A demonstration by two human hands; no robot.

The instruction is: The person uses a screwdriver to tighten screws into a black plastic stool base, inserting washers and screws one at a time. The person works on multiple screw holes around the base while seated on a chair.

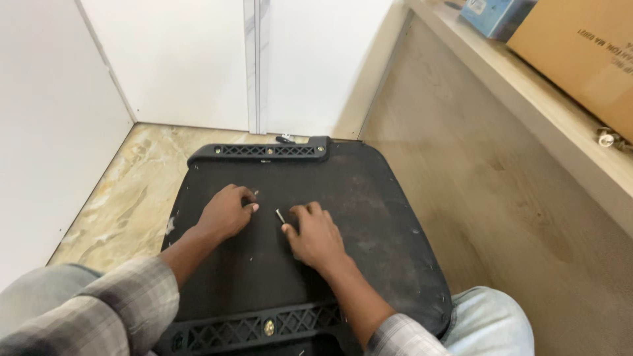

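A black fabric-covered seat panel (369,198) lies flat on the floor in front of me, underside up. Black plastic lattice brackets run along its far edge (264,152) and its near edge (257,326); the near one carries a brass bolt head (269,327). My left hand (226,212) rests on the panel with fingers curled, pinching a small metal piece (255,194) at its fingertips. My right hand (315,236) lies beside it, holding a small silver screw (279,215) between thumb and forefinger. Both hands touch the panel near its middle.
White cabinet doors (184,59) stand at the back and left. A beige wooden wall with a ledge (547,105) rises on the right, carrying a cardboard box (587,53), a blue box (494,14) and a small metal fitting (605,138). Marbled floor (125,191) shows at the left.
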